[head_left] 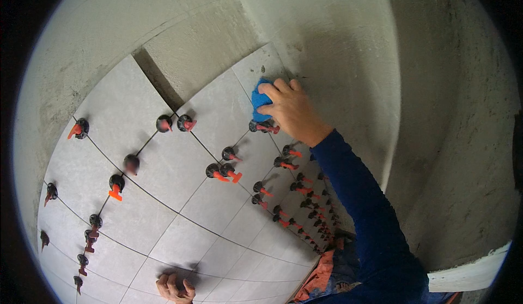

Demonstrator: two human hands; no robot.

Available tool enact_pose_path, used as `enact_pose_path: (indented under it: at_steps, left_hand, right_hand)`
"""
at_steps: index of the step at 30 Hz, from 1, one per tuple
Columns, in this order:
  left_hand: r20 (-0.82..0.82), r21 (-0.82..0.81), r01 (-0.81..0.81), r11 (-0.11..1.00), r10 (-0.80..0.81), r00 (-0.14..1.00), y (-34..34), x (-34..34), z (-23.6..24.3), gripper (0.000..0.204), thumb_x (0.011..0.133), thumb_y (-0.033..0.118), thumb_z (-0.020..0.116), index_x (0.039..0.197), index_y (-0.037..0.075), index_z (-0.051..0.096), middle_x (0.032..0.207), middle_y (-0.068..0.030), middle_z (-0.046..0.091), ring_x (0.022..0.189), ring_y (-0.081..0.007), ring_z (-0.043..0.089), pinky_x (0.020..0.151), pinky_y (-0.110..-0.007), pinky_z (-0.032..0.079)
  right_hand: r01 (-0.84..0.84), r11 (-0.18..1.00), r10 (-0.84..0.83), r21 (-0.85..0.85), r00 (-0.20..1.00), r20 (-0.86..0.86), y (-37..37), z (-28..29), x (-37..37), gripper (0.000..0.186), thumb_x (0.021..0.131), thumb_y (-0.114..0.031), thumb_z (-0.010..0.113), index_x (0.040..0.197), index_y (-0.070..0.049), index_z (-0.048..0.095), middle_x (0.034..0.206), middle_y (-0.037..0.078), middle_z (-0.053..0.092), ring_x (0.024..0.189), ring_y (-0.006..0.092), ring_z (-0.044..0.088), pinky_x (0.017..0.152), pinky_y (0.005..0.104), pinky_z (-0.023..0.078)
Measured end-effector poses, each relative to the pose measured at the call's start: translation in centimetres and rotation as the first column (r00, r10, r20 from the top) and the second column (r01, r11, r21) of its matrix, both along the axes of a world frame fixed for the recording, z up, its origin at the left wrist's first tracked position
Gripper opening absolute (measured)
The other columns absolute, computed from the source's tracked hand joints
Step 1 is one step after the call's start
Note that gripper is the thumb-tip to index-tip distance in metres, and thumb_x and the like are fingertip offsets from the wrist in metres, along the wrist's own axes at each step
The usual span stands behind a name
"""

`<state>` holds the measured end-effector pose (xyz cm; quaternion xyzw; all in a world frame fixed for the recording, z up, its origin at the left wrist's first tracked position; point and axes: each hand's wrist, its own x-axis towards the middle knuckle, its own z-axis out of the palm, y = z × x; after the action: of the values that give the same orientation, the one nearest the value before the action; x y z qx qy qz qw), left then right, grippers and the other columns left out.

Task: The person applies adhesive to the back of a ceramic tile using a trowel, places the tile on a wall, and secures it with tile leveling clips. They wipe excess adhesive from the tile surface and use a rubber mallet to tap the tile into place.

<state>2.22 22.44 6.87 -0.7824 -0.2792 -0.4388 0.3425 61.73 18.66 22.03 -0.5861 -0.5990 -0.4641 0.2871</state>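
Note:
My right hand (294, 111) is closed around a blue sponge (261, 101), pressing it to a light grey wall tile (210, 100) near the corner. Just beneath the sponge, a tile-levelling clip with a black round base and red handle (263, 126) sits on a joint. My left hand (175, 289) is low in the view by the tiled surface, fingers bent and thumb apart, with nothing seen in it. Its palm is hidden, and I cannot tell how firmly it touches the tile. Dark smudges (262, 69) mark the tile above the sponge.
Several more red-handled levelling clips (115, 187) stick out along the tile joints, crowding toward the lower right. Bare grey plaster (201, 48) lies above the tiles, with a recessed notch (158, 78). A plain wall (348, 59) rises at right. Orange and blue clothing (329, 274) shows at the bottom.

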Motion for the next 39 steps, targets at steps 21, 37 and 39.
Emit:
enact_pose_path:
  at_steps: [21, 37, 39]
  left_hand:
    - [0.077, -0.015, 0.027, 1.0, -0.025, 0.997, 0.1, 0.5, -0.1, 0.033, 0.089, 0.038, 0.063, 0.09, 0.005, 0.065, 0.092, -0.016, 0.058, 0.083, -0.0357, 0.058, 0.071, -0.046, 0.046]
    - [0.05, 0.007, 0.04, 0.999, -0.04, 0.998, 0.2, 0.5, -0.1, 0.031, 0.091, 0.037, 0.063, 0.096, 0.006, 0.062, 0.096, -0.0153, 0.057, 0.085, -0.0357, 0.056, 0.072, -0.047, 0.046]
    - [0.054, 0.016, 0.015, 1.0, -0.016, 0.998, 0.1, 0.6, -0.2, 0.031, 0.091, 0.037, 0.063, 0.095, 0.006, 0.062, 0.096, -0.0148, 0.057, 0.083, -0.0351, 0.056, 0.071, -0.047, 0.045]
  right_hand:
    - [0.105, 0.905, 0.127, 0.412, 0.859, -0.496, 3.5, 6.2, 5.5, 0.041, 0.092, -0.037, 0.07, 0.127, -0.015, 0.071, 0.119, 0.017, 0.066, 0.109, 0.036, 0.066, 0.092, 0.0455, 0.055]
    - [0.121, 0.911, -0.016, 0.395, 0.966, -0.258, 0.8, 11.7, 3.8, 0.026, 0.088, -0.027, 0.068, 0.108, -0.014, 0.079, 0.105, 0.015, 0.067, 0.098, 0.0331, 0.068, 0.089, 0.0476, 0.056]
    - [0.225, 0.943, -0.176, 0.244, 0.962, -0.208, 1.2, 13.9, 4.2, 0.023, 0.09, -0.024, 0.065, 0.106, -0.014, 0.08, 0.108, 0.014, 0.068, 0.101, 0.0329, 0.069, 0.089, 0.0485, 0.056]
